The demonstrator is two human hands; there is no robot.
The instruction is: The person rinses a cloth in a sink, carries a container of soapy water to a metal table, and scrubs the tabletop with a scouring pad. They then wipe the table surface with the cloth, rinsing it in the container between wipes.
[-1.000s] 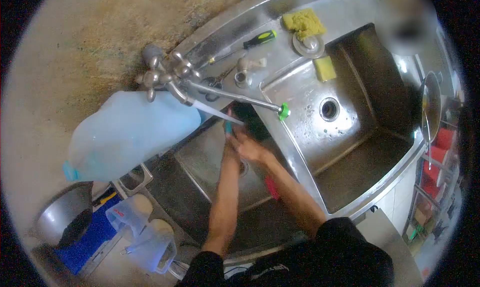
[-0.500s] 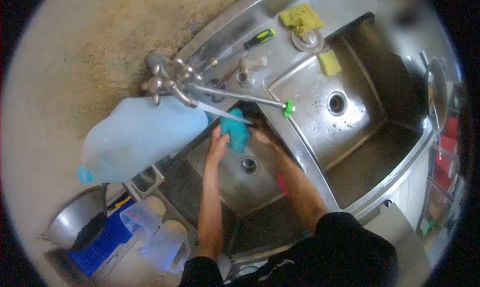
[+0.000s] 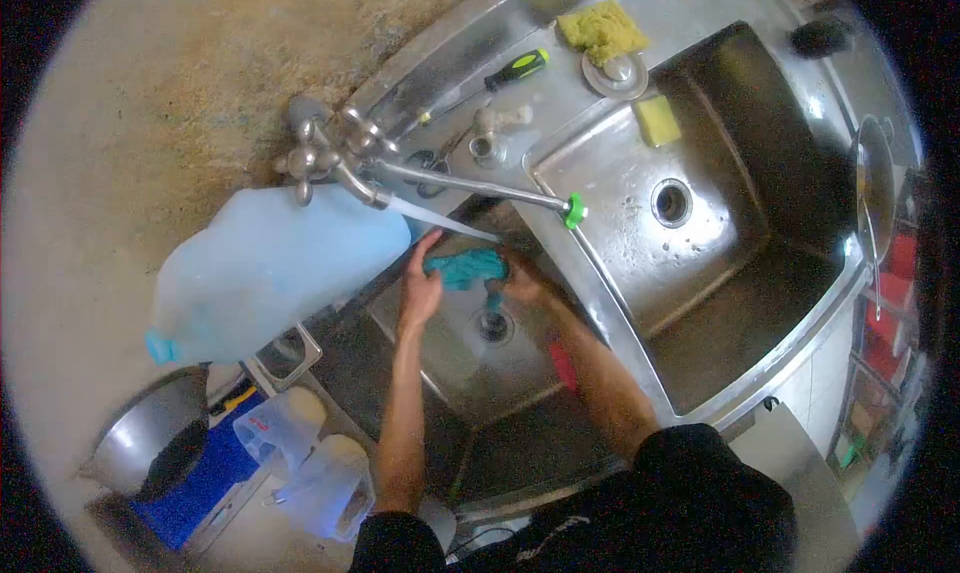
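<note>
A wet teal cloth (image 3: pixel 466 270) is stretched between my two hands over the left sink basin (image 3: pixel 440 358). My left hand (image 3: pixel 420 285) has the cloth's left end between thumb and fingers. The right end is in my right hand (image 3: pixel 520 276), whose fingers close round it. Water runs from the metal faucet (image 3: pixel 352 178) in a stream that falls close to my right hand. Part of the cloth hangs down above the drain (image 3: pixel 492 325).
A large translucent bluish jug (image 3: pixel 285 268) lies left of the basin. A second basin (image 3: pixel 620 213) is on the right, with a yellow sponge (image 3: pixel 659 122). A screwdriver (image 3: pixel 517 69) lies on the ledge. A metal bowl (image 3: pixel 150 433) stands lower left.
The cloth has gone from hanging by my left hand to spanning both hands. My right hand has taken hold of it. A blurred round shape at the upper right is gone.
</note>
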